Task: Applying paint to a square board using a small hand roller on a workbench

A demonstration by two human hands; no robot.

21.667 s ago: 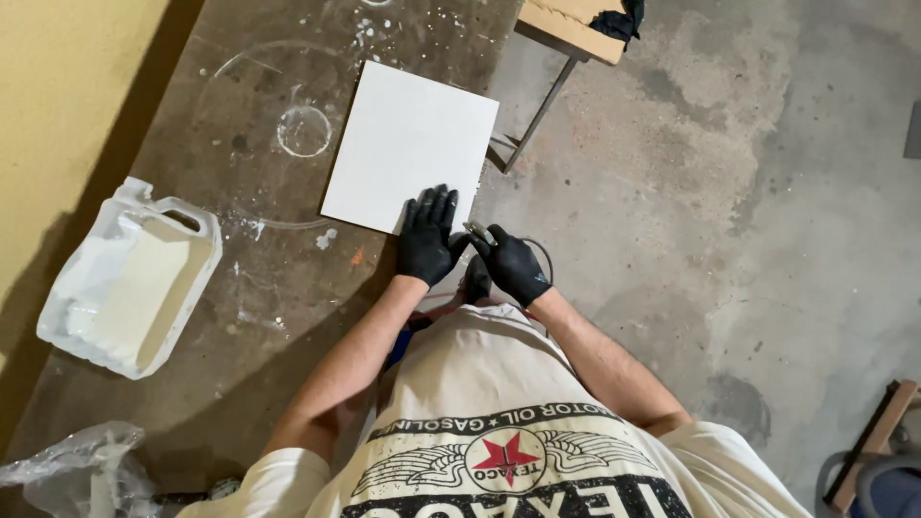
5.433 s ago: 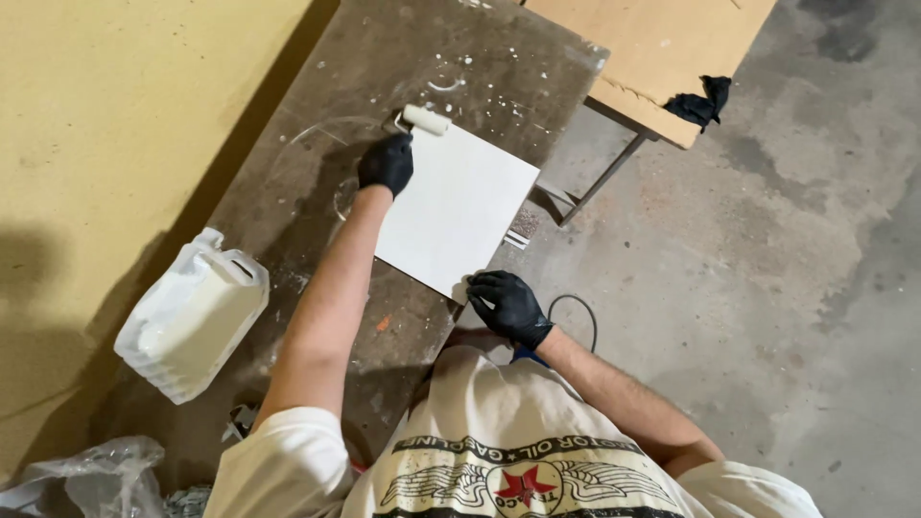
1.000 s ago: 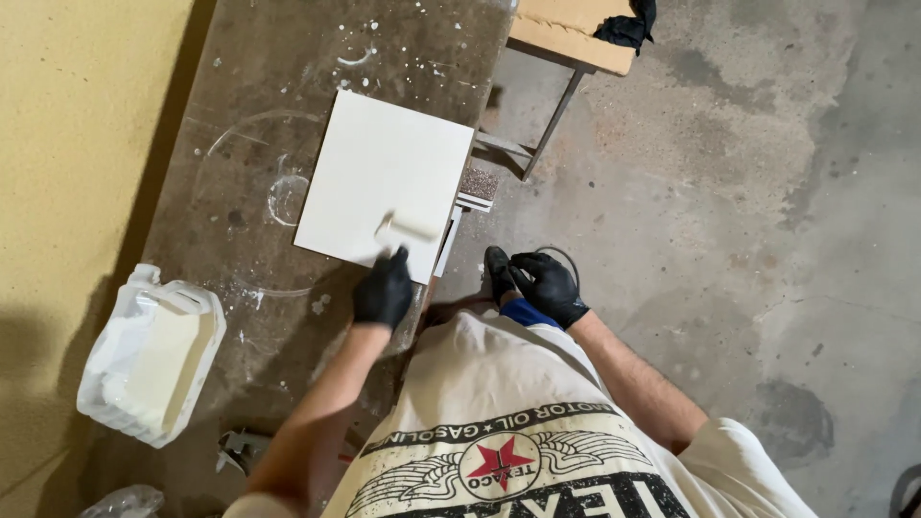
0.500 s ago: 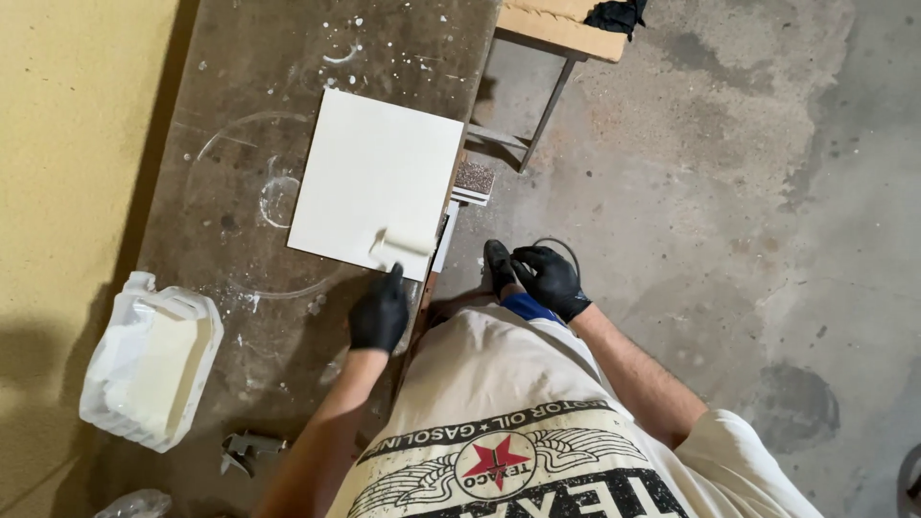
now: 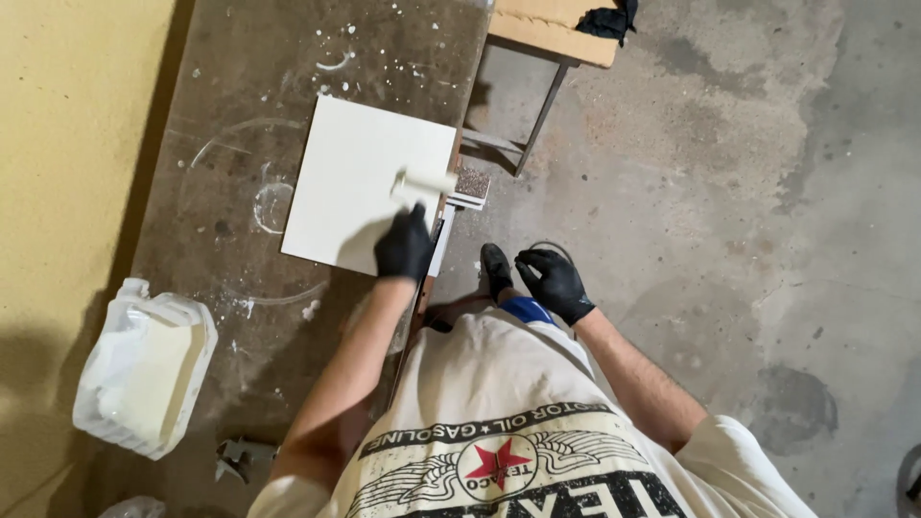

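Left hand [image 5: 404, 247], black-gloved, clenched on handle of small white paint roller [image 5: 427, 181]; roller head resting on right edge of square white flat panel [image 5: 369, 182]. Panel lies flat on paint-spattered dark bench [image 5: 240, 77].

Right hand [image 5: 554, 281], black-gloved, off panel to right, fingers loosely curled, empty as far as visible.

Risk: roller at panel's edge could slip off, smear bench.

Translucent plastic jug [image 5: 144, 369] lower left of panel, on its side; whitish contents likely.
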